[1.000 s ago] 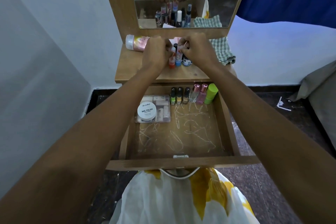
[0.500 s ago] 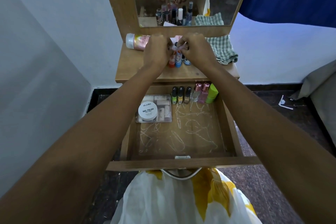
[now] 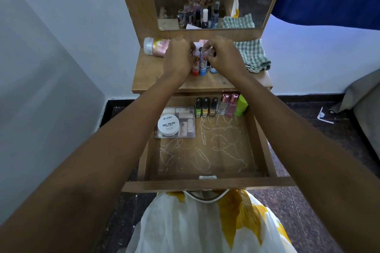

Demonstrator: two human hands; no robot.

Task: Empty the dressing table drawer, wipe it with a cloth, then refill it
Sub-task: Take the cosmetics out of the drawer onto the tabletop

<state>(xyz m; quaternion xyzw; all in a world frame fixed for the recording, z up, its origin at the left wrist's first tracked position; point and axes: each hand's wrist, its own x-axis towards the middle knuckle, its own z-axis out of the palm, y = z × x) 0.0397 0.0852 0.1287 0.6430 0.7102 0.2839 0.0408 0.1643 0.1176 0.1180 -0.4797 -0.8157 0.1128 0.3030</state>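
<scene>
Plastic tubes (image 3: 202, 66) pinched by left hand (image 3: 178, 58), right hand (image 3: 224, 55).

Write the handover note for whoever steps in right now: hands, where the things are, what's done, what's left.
Left hand: fingers curled on the red-based tube standing on the table top.
Right hand: pinches the top of the blue-based tube beside it.
Drawer open. Along its back: nail polish bottles, pink-capped bottles, green container. Back left: clear case with a white tub on it.
Also on top: pink bottle on its side, checked cloth at the right.
Done: seemingly part of the refill; wiping cannot be confirmed.
Left: move the rest in.
</scene>
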